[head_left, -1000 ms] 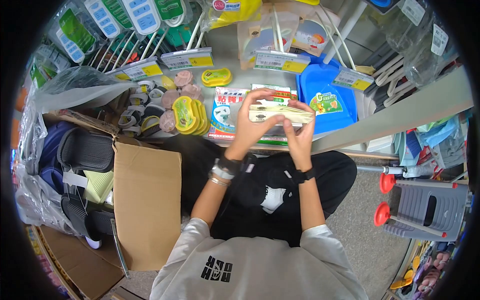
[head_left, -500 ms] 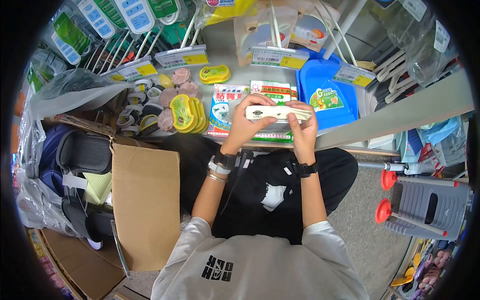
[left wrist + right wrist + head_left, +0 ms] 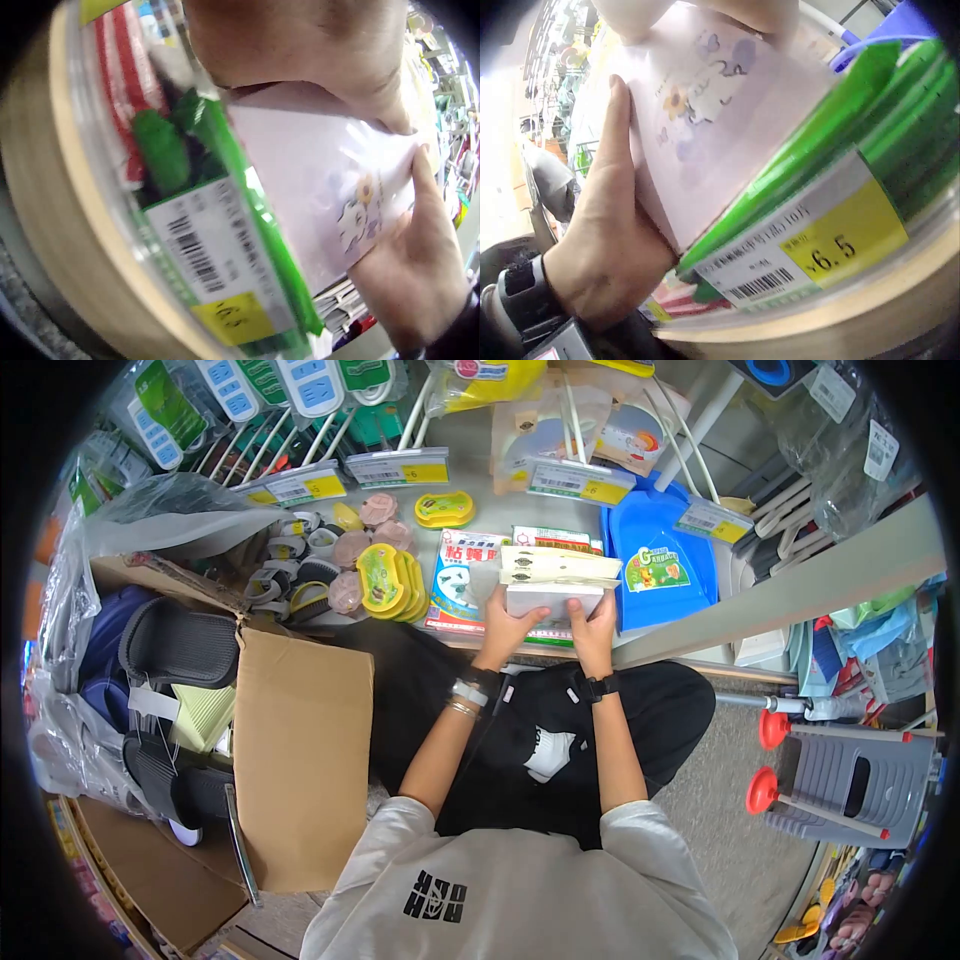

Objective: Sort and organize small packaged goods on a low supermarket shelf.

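Note:
Both hands hold a stack of flat packets (image 3: 560,565) over the low shelf. The stack has cream top edges, and its near face is pale pink with a small cartoon animal and an orange flower. My left hand (image 3: 508,628) grips the left side with its thumb across the near face. On the right side, my right hand (image 3: 594,630) does the same, its thumb pointing up the face. Fingers behind the stack are hidden. Green-edged packets (image 3: 787,172) stand right beside the pink face, behind a price label (image 3: 802,232).
Left of the stack lie a fly-trap packet (image 3: 462,575), yellow-green boxes (image 3: 385,582) and rolled pink items (image 3: 350,550). A blue dustpan (image 3: 655,550) stands to the right. Hooks with price tags (image 3: 580,480) jut out above. A cardboard box (image 3: 305,760) of slippers is at my left.
The stack has moved up and farther over the shelf and has tilted, so its pale near face now shows. Both hands have shifted down to its lower part.

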`<state>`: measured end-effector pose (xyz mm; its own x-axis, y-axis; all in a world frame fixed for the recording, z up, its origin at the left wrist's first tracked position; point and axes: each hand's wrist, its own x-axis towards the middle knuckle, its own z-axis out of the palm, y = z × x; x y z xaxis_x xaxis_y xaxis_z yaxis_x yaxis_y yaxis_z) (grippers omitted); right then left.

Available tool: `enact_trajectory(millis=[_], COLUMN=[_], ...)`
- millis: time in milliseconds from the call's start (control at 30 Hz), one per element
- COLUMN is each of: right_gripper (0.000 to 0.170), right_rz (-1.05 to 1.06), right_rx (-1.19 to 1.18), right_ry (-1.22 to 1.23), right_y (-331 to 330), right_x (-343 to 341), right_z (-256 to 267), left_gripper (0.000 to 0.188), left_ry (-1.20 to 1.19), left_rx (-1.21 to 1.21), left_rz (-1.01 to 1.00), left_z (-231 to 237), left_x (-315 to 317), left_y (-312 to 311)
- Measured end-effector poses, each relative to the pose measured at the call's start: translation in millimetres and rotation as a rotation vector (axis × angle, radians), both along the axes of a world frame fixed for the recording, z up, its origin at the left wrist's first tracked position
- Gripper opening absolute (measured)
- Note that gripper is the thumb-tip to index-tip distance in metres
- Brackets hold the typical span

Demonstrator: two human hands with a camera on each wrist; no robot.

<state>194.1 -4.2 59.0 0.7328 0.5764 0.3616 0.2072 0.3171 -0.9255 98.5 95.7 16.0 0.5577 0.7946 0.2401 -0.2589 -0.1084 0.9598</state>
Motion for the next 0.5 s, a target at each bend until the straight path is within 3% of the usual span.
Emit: enact_trajectory(millis=[167, 267, 400, 500], right_gripper=[0.061, 0.06, 0.057, 0.046], right_rz=[-0.141, -0.169, -0.046, 0.055], right_rx=[-0.112, -0.147, -0.099, -0.229], right_ry=[-0.042, -0.033, -0.04, -0.144], right_y=[2, 6, 9, 15], right_x=[0, -3, -6, -13], right_z=[-45, -34, -18, 4], left_gripper=[0.057, 0.052, 0.047, 0.041], left_ry=[0.06, 0.083, 0.04, 0.014], left_rx=[0.136, 0.106, 0.054, -0.037], left_rz=[0.134, 0.171, 0.183, 0.218], left_z=[11, 14, 19, 20], left_x=[4, 8, -3, -26], left_y=[-2, -1, 3, 2])
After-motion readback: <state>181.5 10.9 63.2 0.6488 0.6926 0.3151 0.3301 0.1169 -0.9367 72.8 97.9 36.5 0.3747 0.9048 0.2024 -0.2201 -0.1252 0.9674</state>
